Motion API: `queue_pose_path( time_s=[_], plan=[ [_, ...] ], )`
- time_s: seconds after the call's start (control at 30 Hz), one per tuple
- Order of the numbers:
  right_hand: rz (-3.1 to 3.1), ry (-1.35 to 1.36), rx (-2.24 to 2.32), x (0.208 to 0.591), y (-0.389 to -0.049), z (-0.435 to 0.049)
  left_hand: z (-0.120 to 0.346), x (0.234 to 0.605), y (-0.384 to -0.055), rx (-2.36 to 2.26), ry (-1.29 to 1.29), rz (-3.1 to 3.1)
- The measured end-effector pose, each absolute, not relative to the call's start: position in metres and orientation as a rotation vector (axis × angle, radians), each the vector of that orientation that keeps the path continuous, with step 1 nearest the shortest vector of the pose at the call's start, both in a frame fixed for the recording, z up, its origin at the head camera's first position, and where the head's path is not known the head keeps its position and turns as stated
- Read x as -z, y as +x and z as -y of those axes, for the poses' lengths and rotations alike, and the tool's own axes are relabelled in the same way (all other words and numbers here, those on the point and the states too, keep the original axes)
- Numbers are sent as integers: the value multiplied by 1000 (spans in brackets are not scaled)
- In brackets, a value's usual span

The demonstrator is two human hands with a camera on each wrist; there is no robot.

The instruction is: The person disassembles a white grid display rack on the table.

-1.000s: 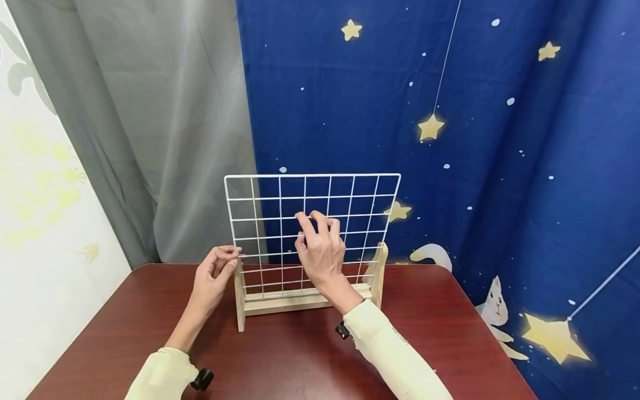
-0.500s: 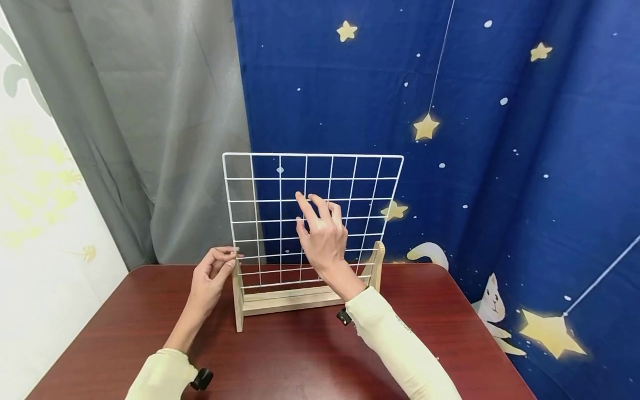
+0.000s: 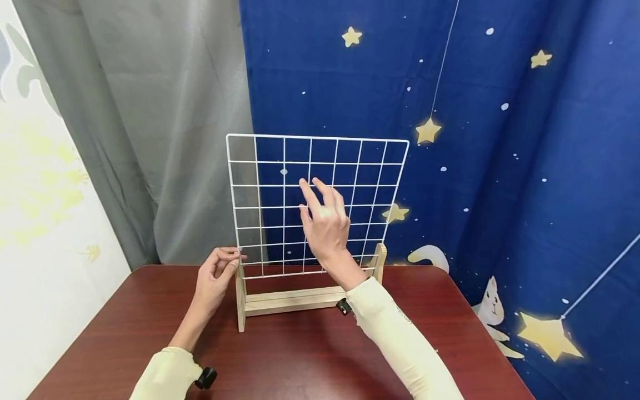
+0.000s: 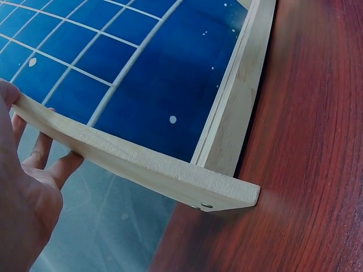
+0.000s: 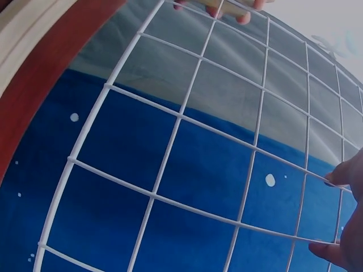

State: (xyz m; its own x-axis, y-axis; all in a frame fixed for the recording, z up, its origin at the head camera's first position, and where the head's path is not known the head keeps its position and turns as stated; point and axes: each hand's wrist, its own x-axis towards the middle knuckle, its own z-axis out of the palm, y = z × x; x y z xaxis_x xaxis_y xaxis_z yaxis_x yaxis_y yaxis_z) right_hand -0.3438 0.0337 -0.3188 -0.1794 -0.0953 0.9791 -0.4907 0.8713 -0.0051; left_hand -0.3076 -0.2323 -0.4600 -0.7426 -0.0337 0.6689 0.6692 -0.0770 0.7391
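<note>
A white wire grid panel [image 3: 320, 138] stands upright in the head view, its bottom wire raised above the crossbar of a pale wooden stand [image 3: 295, 301]. My right hand [image 3: 327, 225] grips the panel's wires near its middle; in the right wrist view, the fingertips of that hand [image 5: 350, 190] lie around the wires. My left hand [image 3: 214, 278] pinches the upper part of the stand's left upright. From the left wrist view, fingers and thumb straddle that wooden upright [image 4: 147, 164], and a gap shows between grid wire [image 4: 133, 58] and grooved crossbar [image 4: 235, 107].
The stand rests on a dark red wooden table [image 3: 290, 361]. Behind the table hang a grey curtain [image 3: 135, 139] and a blue curtain [image 3: 350, 94] with stars. The stand's right upright [image 3: 381, 261] is partly behind my right forearm.
The grid panel has risen with my right hand, its bottom wire lifting away from the crossbar. My left hand stays on the left upright, and the stand has kept its place.
</note>
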Motion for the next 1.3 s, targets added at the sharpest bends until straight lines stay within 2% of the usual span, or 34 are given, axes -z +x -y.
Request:
queue_pose_path(
  time_s=[0.63,1.03,1.3],
  plan=[
    [1751,462,-370,270,-342,-41,233,458,-311,1858,-696,1708],
    [1768,465,-357,273,-342,-40,232,464,-307,1863,-680,1722],
    [1757,476,-305,253,-350,-40,233,461,-310,1876,-722,1687]
  ],
)
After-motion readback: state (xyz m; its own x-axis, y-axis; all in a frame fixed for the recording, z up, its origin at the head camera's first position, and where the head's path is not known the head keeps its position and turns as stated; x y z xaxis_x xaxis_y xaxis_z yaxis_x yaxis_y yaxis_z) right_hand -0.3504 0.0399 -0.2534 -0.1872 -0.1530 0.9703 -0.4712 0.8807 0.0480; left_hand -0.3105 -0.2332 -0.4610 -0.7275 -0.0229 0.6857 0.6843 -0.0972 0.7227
